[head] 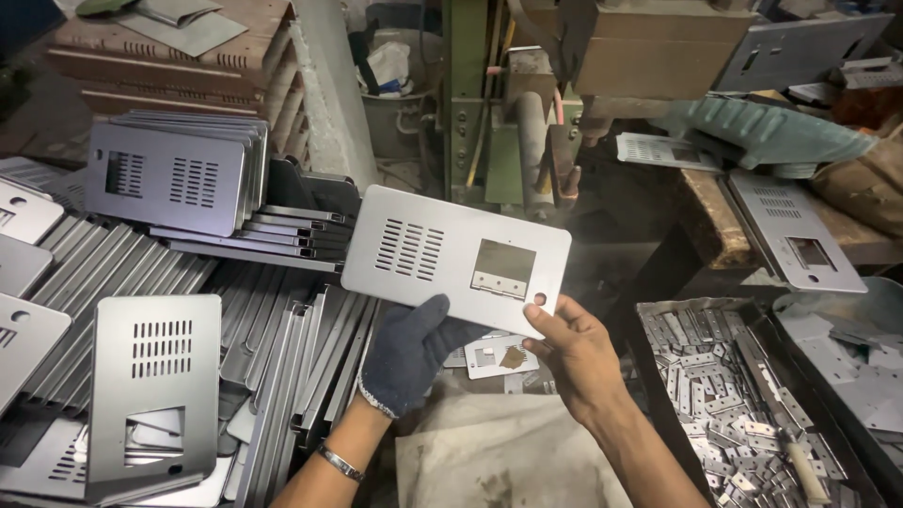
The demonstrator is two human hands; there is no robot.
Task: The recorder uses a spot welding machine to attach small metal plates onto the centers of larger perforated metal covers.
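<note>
Panel (455, 256), grey sheet metal w/ vent slots & a square cutout, is up in front of me, held by its lower edge. Left grip (414, 353), in a dark glove, is closed on it; bare right grip (574, 353) pinches the corner. Stacked panels (179, 174) to my left, tray of small hinges (715, 386) to my right.

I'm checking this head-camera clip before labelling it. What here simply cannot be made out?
- Metal panel: its lower edge is covered by the gloved left hand and the bare right hand.
- Small plate beneath: partly hidden by both hands.
- Tray of small hinge pieces: cut off by the bottom edge; single pieces too small to tell apart.
- Machine behind: dark, and its top is cut off.
</note>
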